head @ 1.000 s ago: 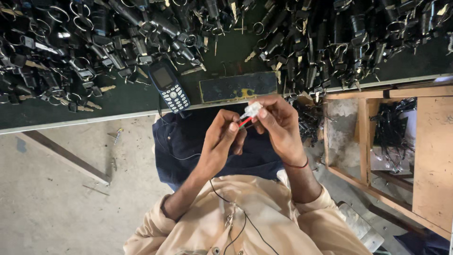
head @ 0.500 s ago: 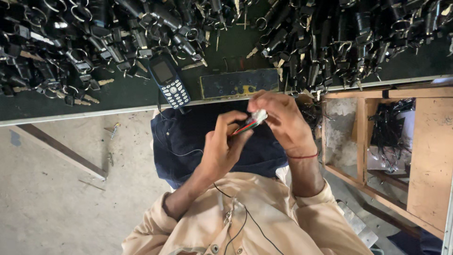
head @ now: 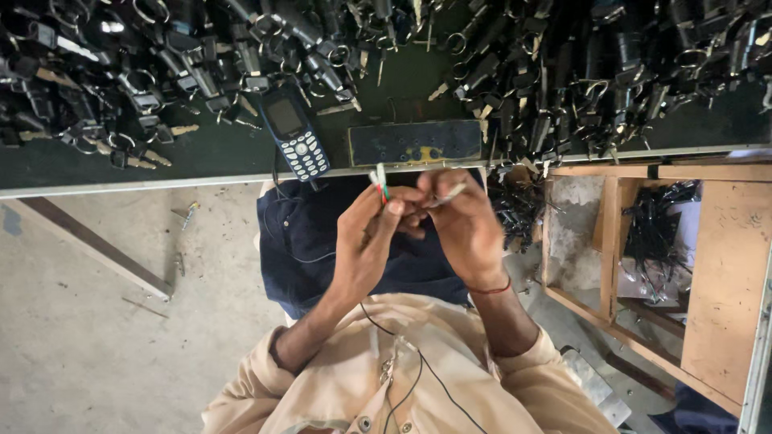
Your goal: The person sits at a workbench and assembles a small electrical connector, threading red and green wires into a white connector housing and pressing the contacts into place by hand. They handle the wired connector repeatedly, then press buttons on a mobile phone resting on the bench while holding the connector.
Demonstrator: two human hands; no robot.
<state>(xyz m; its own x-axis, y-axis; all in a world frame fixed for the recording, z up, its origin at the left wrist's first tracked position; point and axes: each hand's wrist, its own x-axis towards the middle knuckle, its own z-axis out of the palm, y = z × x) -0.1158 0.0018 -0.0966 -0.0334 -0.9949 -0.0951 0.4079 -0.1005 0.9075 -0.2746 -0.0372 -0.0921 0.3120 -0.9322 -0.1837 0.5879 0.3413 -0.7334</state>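
My left hand point(head: 362, 241) pinches a small white connector with red and green wires point(head: 379, 182), its end sticking up past my fingertips. My right hand point(head: 468, 229), with a red thread on the wrist, grips a thin pale strip point(head: 450, 193) between thumb and fingers. The two hands touch at the fingertips over my dark blue lap point(head: 305, 241), just below the edge of the green table point(head: 217, 157). A thin black cable point(head: 418, 362) runs down my beige shirt.
A blue keypad phone point(head: 293, 133) and a dark rectangular plate point(head: 414, 142) lie at the table edge. Heaps of black keys and key rings point(head: 121, 72) cover the table, with more point(head: 611, 64) on the right. A wooden crate point(head: 683, 257) holding black wires stands at right.
The white piece held between both hands has shifted left into my left hand. Both hands rose slightly toward the table edge, and the right hand now holds a thin strip.
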